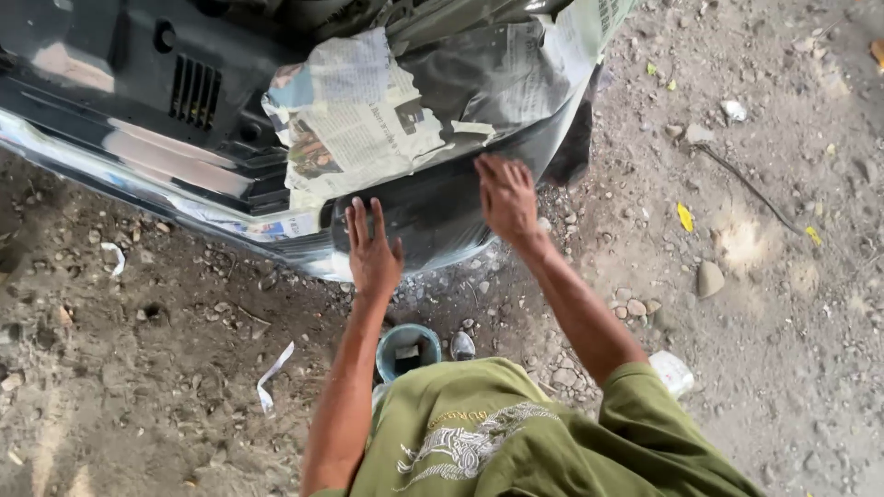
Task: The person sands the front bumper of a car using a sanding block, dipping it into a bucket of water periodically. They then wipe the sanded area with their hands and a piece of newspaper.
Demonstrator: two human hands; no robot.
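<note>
A dark, glossy car bumper (138, 138) fills the top left, its corner curving down toward me. Sheets of newspaper (354, 115) are stuck over its upper corner with strips of tape. My left hand (373, 250) lies flat on the bumper's lower curve, fingers spread and pointing up. My right hand (506, 198) rests flat on the curve a little higher and to the right, just under the newspaper's edge. Neither hand holds anything. My green shirt (497, 442) fills the bottom middle.
A small round teal container (408, 348) stands on the dirt between my arms. Stones, yellow leaves (685, 217), a twig (746, 184), a paper strip (273, 375) and a white crumpled object (672, 371) lie on the gravelly ground.
</note>
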